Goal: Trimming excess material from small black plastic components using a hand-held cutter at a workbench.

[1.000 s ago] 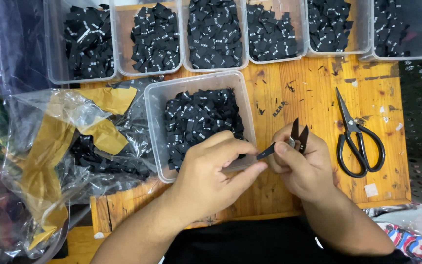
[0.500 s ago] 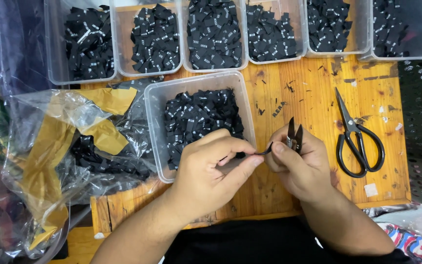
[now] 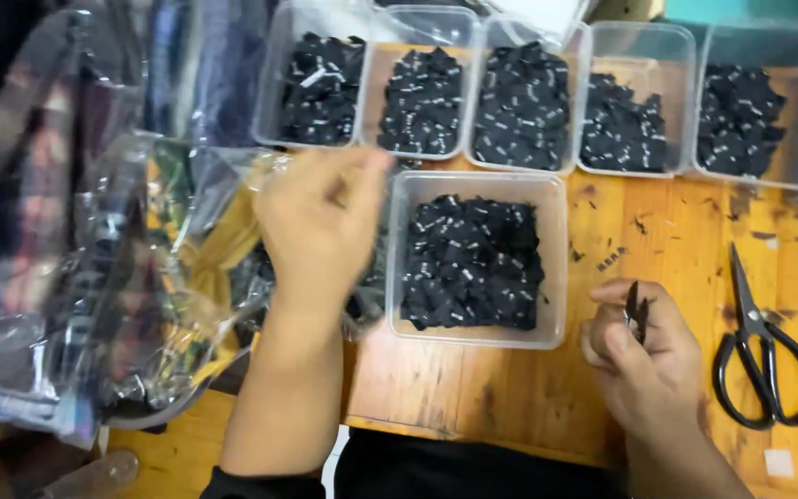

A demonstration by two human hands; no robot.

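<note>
Six clear tubs (image 3: 477, 261) of black pieces: five far, one mid-bench (image 3: 676, 249). Left hand (image 3: 320, 222) blurred over plastic bag (image 3: 94, 277), fingers: cannot tell. Right hand (image 3: 644, 356) pinches small snips (image 3: 636, 310). One pair of black scissors (image 3: 761, 356) at right.

A row of tubs (image 3: 524, 92) lines the back of the bench (image 3: 676, 240), each holding small cut pieces. One tub (image 3: 476, 259) sits in front of that row, at centre. Plastic bags (image 3: 94, 277) lie to its left, scissors (image 3: 764, 356) to its right.
</note>
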